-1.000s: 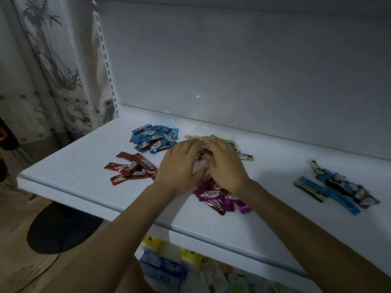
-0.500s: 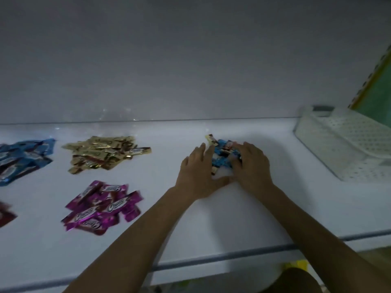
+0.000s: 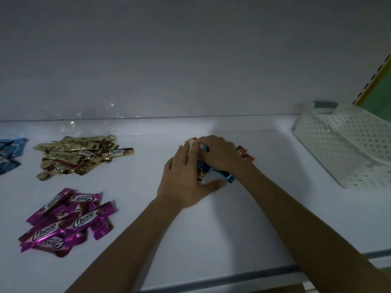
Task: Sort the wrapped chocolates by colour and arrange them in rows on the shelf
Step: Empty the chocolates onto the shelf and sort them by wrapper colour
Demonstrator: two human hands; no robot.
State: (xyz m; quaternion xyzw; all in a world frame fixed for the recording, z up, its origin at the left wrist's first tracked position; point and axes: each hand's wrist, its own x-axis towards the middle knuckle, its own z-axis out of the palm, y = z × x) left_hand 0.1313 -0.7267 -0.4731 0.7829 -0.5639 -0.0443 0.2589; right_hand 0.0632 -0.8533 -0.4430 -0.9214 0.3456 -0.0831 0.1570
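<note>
Nearest, at lower left of the frame: purple pile (image 3: pixel 67 218) on the white shelf (image 3: pixel 211 225), lying apart from the other colours. Up at centre frame: left hand (image 3: pixel 186 178), fingers straight and together. Presses edgewise on the left flank of the unsorted pile (image 3: pixel 202 167), with the thumb stretched flat along the shelf below it. Just behind: right hand (image 3: pixel 220 153), laid over the top of the pile, fingers curled down around the wrappers at its far end (how many are really pinched, cannot tell). Pile enclosed between both hands and touching both, so neither hand nearer. Long axis of the blue wrapper (image 3: pixel 225 176) runs out from under the right palm, free end pointing to lower right. Red-brown wrappers (image 3: pixel 245 154) peep out right of that hand, pointing right. Seems a gathering before the sorting. Farther, at left: gold pile (image 3: pixel 80 155). At upper right, well apart: white basket (image 3: pixel 338 149).
</note>
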